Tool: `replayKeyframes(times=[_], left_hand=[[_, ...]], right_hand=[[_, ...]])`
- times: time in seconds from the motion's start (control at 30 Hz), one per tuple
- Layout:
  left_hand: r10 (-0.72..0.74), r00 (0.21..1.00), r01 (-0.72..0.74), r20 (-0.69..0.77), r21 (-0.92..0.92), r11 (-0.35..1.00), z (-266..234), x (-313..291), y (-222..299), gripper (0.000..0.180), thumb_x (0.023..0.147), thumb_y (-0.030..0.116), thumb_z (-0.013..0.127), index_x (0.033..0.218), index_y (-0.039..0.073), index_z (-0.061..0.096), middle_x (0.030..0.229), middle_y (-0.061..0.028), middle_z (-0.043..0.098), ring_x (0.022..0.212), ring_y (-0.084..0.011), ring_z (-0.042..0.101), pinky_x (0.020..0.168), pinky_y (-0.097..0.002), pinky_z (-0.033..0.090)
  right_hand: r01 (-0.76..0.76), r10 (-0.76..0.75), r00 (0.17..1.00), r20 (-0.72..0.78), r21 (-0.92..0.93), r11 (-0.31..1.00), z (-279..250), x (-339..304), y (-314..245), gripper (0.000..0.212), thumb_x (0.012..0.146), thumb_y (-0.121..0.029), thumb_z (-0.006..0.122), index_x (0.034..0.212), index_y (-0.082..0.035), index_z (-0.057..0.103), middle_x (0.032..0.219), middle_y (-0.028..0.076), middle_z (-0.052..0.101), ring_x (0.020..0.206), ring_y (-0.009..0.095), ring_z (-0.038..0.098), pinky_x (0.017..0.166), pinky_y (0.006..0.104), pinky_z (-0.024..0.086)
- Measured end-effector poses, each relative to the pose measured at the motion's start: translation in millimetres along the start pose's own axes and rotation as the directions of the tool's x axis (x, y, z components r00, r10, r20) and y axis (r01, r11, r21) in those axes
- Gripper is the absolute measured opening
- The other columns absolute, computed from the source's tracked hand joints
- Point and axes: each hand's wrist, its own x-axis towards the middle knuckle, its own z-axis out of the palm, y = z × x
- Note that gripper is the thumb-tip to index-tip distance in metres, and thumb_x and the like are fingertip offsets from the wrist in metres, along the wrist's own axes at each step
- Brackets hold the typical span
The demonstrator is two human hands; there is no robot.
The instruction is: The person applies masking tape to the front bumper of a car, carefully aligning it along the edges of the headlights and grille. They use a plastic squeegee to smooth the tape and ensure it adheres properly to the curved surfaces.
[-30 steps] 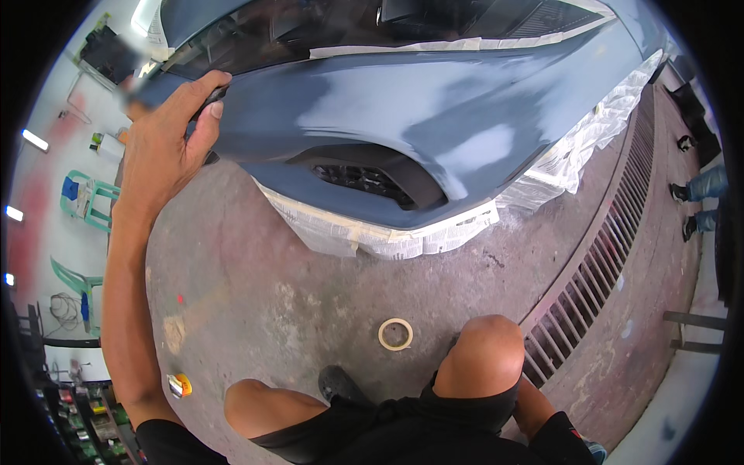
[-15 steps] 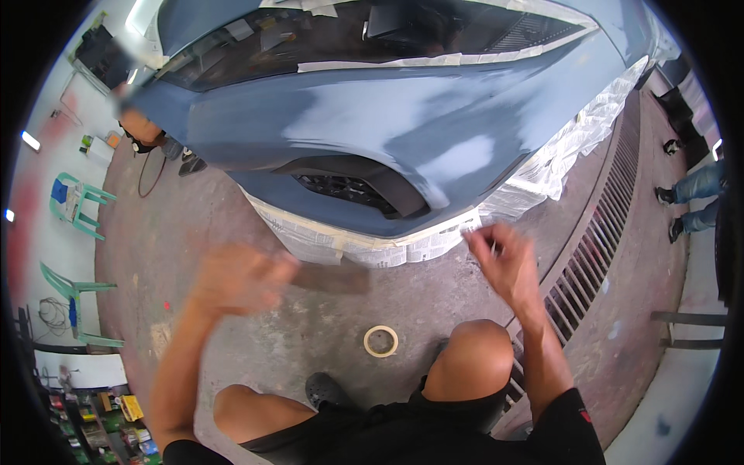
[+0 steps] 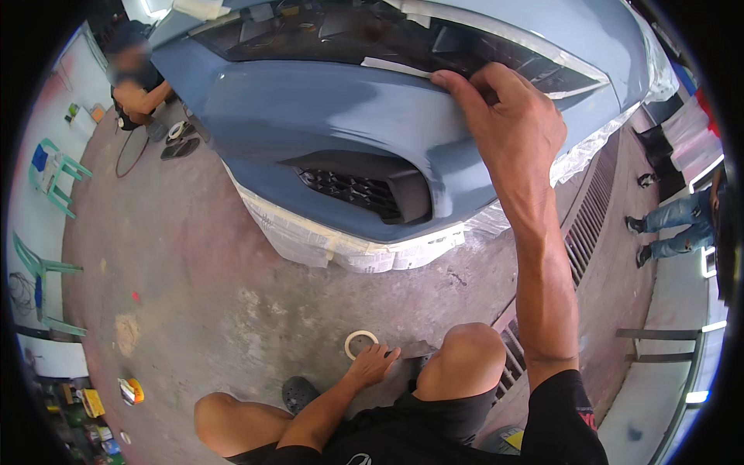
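My right hand (image 3: 515, 116) reaches up to the lower edge of the car's dark headlight (image 3: 325, 35). Its thumb meets the end of a pale masking tape strip (image 3: 395, 68), with the other fingers curled; the hand hides part of that edge. Low in front of me, my left hand (image 3: 372, 366) is closed beside a masking tape roll (image 3: 350, 339) lying on the floor. A flat brownish strip (image 3: 411, 351) extends from its fingers; its kind is unclear. The blue-grey bumper (image 3: 310, 105) has lighter patches.
Newspaper masking (image 3: 356, 254) hangs below the bumper. A floor grating (image 3: 593, 225) runs along the right, near a standing person's jeans (image 3: 682, 229). Another person (image 3: 136, 89) crouches at far left. Green plastic chairs (image 3: 58, 178) stand by the left wall.
My right hand has risen from below the bumper to the headlight's taped edge. My left hand has dropped toward the tape roll with the flat brownish strip. The view has shifted slightly.
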Motion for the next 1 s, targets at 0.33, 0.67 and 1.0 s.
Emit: replayKeyframes(times=[0.33,0.67,1.0], left_hand=[[-0.175,0.982,0.178,0.067,-0.039,0.983,1.2,-8.9,-8.1,0.044,0.103,0.037,0.076,0.139,0.011,0.069,0.126,-0.0146,0.070,0.125,-0.0357,0.066,0.105,-0.0517,0.052],[-0.210,0.940,0.181,0.269,0.129,0.975,-0.9,-43.1,-39.8,0.042,0.099,0.034,0.075,0.132,0.007,0.072,0.140,-0.0151,0.074,0.139,-0.0343,0.065,0.113,-0.0568,0.048],[-0.173,0.906,0.151,0.387,0.088,0.985,-45.0,-3.7,-71.7,0.054,0.095,0.039,0.072,0.132,0.000,0.071,0.119,-0.0223,0.082,0.116,-0.0413,0.077,0.107,-0.0574,0.055]], right_hand=[[0.127,-0.118,0.991,0.058,-0.173,0.977,25.5,18.1,-56.4,0.048,0.098,-0.059,0.086,0.086,-0.012,0.082,0.071,0.005,0.077,0.064,0.030,0.075,0.060,0.0414,0.053],[0.074,-0.076,0.997,0.030,0.072,0.995,-59.4,-10.1,-11.1,0.037,0.100,-0.025,0.094,0.078,-0.003,0.076,0.070,0.007,0.074,0.056,0.018,0.065,0.054,0.0352,0.047],[-0.446,0.096,0.702,0.706,0.330,0.832,-42.4,-175.3,85.9,0.016,0.100,-0.008,0.089,0.099,0.007,0.083,0.082,0.012,0.079,0.071,0.014,0.068,0.067,0.0326,0.055]])
